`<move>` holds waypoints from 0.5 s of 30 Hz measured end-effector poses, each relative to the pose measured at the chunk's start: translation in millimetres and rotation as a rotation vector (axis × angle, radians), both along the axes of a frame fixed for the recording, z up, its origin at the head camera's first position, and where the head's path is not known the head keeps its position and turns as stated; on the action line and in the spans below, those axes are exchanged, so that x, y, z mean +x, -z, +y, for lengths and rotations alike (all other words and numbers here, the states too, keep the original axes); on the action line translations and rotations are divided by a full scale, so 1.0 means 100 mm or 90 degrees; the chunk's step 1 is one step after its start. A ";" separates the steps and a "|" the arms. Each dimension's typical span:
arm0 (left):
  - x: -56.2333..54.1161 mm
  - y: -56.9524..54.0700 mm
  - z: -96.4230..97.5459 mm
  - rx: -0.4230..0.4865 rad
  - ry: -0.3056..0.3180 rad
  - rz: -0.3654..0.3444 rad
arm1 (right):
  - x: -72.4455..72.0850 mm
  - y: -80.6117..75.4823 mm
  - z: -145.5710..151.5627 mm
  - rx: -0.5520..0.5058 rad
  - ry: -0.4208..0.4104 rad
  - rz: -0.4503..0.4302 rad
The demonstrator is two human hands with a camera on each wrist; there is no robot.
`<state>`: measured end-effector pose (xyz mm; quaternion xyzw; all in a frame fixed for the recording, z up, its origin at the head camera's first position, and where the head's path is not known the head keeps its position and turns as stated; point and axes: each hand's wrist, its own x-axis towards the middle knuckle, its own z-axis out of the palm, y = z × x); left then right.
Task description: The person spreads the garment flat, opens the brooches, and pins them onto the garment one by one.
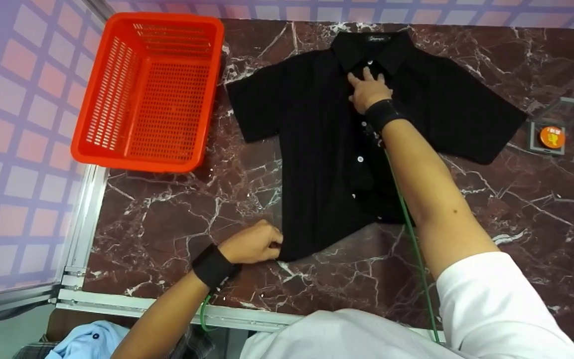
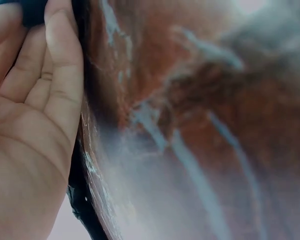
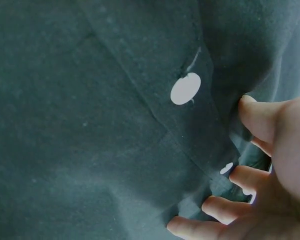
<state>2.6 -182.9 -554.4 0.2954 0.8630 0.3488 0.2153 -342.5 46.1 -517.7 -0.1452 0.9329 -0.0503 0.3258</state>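
Note:
A black short-sleeved shirt [image 1: 317,149] with white buttons lies spread on the table, collar at the far side. My left hand [image 1: 254,243] pinches the lower left corner of its hem between thumb and fingers. In the left wrist view a bit of black cloth [image 2: 34,12] shows at the fingertips of that hand. On the front placket, just below the collar [image 1: 354,50], my right hand [image 1: 370,92] rests with its fingers spread. The right wrist view shows those fingertips [image 3: 190,227] touching the cloth beside a white button [image 3: 185,89].
A red plastic basket [image 1: 212,94] stands at the back left of the marbled table [image 1: 167,239]. Right of the shirt's sleeve is a small clear-lidded case [image 1: 533,137] with an orange round piece [image 1: 551,137]. A green cord [image 1: 414,239] runs from the right wrist across the hem.

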 end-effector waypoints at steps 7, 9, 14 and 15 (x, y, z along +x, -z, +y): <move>0.00 0.02 -0.01 0.025 -0.020 -0.035 | -0.01 0.00 0.01 0.003 0.001 -0.003; -0.01 0.03 -0.02 0.028 -0.025 -0.038 | -0.01 0.00 0.01 0.004 0.002 -0.004; -0.05 0.00 -0.07 0.008 -0.027 -0.034 | -0.02 0.01 0.02 0.003 0.006 -0.009; -0.06 0.00 -0.09 0.004 -0.026 -0.035 | -0.02 0.00 0.01 0.002 0.006 -0.008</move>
